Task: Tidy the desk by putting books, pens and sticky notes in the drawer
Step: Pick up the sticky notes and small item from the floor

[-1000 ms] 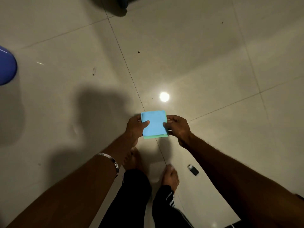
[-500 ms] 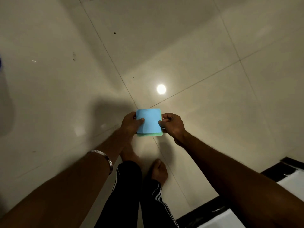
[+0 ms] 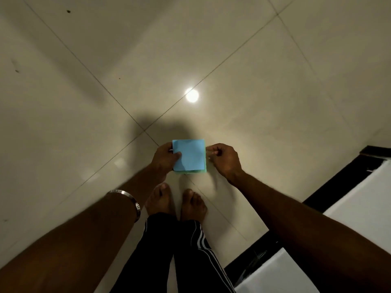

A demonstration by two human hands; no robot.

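A square pad of sticky notes (image 3: 190, 154), blue on top with green sheets beneath, is held at waist height over the tiled floor. My left hand (image 3: 164, 158) grips its left side, with the thumb lying on the top sheet. At the pad's right edge is my right hand (image 3: 224, 159), its fingers curled and its fingertips against that edge; the thumb no longer lies on the top sheet. No drawer, books or pens are in view.
A white desk surface (image 3: 359, 210) with a black border (image 3: 330, 187) comes in at the lower right. Pale glossy floor tiles (image 3: 105, 60) show a round lamp reflection (image 3: 192, 95). My bare feet (image 3: 175, 201) stand below the pad.
The view has swung right, bringing the white desk further in. My right thumb has slid off the pad's top sheet to its edge. My left hand still holds the pad.
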